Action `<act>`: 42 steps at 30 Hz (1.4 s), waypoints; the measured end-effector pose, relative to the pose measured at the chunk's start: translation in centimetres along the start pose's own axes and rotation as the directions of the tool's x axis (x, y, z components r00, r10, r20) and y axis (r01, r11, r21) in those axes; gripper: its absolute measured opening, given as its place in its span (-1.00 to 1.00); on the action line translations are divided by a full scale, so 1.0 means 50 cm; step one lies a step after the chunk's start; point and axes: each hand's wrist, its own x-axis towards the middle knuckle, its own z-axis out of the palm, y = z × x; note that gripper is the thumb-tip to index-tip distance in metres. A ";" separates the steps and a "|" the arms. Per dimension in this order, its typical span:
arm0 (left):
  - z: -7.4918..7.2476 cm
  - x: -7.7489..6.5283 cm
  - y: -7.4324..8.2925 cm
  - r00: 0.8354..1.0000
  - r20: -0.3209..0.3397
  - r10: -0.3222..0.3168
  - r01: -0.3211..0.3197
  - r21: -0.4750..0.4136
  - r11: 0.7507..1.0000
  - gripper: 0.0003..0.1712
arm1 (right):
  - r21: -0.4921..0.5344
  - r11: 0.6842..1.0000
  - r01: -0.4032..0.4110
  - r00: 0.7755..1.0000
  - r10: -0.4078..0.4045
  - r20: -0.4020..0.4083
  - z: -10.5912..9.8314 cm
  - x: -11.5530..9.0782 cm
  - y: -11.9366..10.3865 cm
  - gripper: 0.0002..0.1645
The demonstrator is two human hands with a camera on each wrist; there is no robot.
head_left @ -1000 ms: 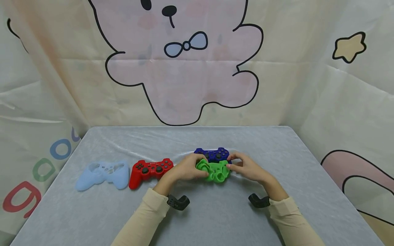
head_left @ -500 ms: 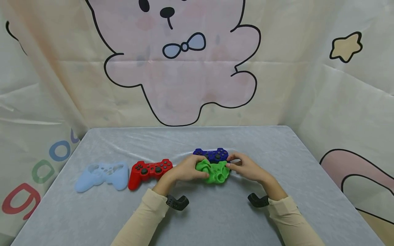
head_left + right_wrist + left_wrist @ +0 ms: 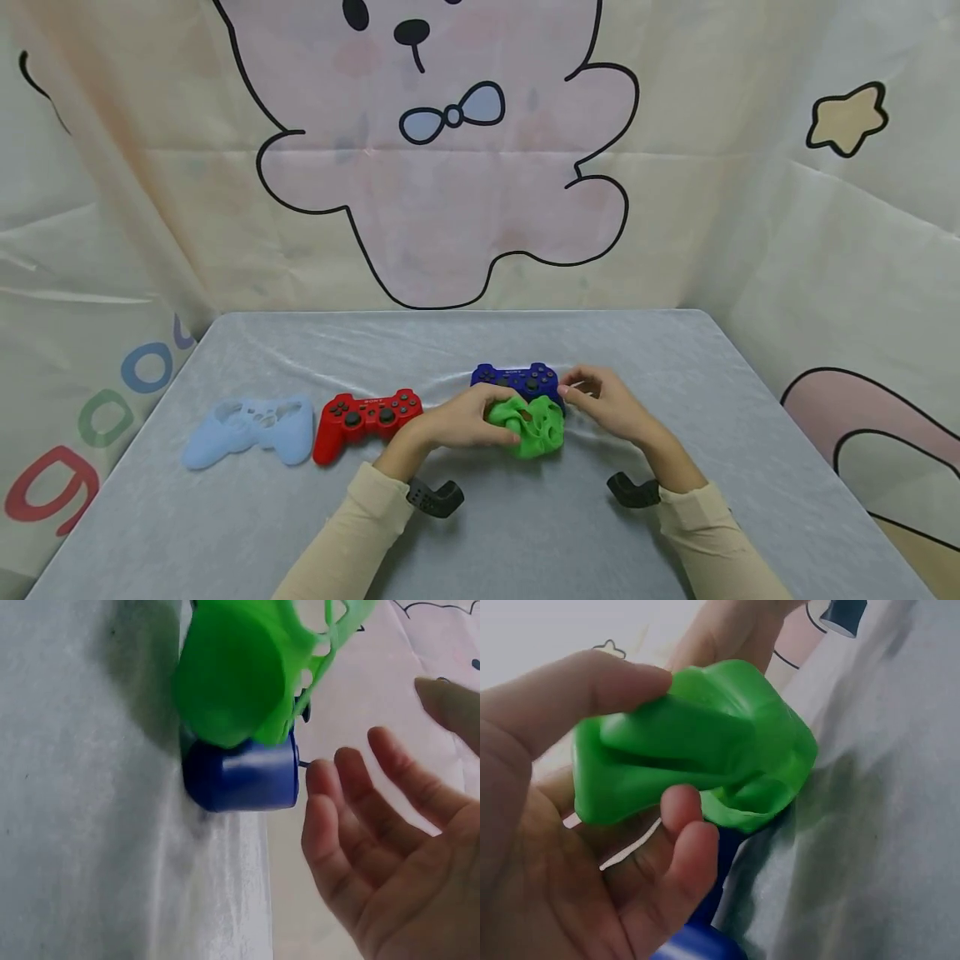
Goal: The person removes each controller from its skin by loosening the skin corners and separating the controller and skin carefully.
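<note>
My left hand point(image 3: 465, 418) holds a crumpled green silicone controller cover point(image 3: 542, 429), its thumb on one face and fingers beneath, as the left wrist view shows. Behind and partly under the cover lies a dark blue game controller point(image 3: 534, 379) on the table; its near part is hidden. My right hand point(image 3: 609, 404) is at the blue controller's right end, fingers loosely bent and holding nothing. In the right wrist view, a gap shows between those fingers point(image 3: 352, 776) and the cover, which hangs beside the blue grip point(image 3: 244, 776).
To the left, a red game controller point(image 3: 367, 414) lies on the grey cloth-covered table point(image 3: 525, 533). Farther left is a pale blue silicone controller cover point(image 3: 255, 429). A printed curtain point(image 3: 450, 192) stands behind the table. Each wrist wears a black camera point(image 3: 437, 498).
My right hand has let go of the green cover's right side and drawn slightly away. The left hand has shifted the cover a little right and nearer, and it has turned.
</note>
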 end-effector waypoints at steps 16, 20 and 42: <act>-0.017 -0.015 0.018 0.988 -0.147 0.046 -0.102 -0.403 0.909 -0.57 | 0.255 0.966 -0.046 0.971 -0.017 0.239 0.010 0.000 -0.017 -0.46; -0.020 -0.014 0.018 0.981 -0.185 0.056 -0.131 -0.424 0.896 -0.47 | 0.439 0.891 -0.117 0.954 -0.022 0.299 0.018 0.002 -0.018 -0.34; -0.021 -0.005 -0.002 0.917 -0.350 -0.190 0.056 -0.360 0.931 -0.61 | 0.745 0.667 -0.025 0.999 0.036 0.000 0.021 0.004 -0.010 -0.72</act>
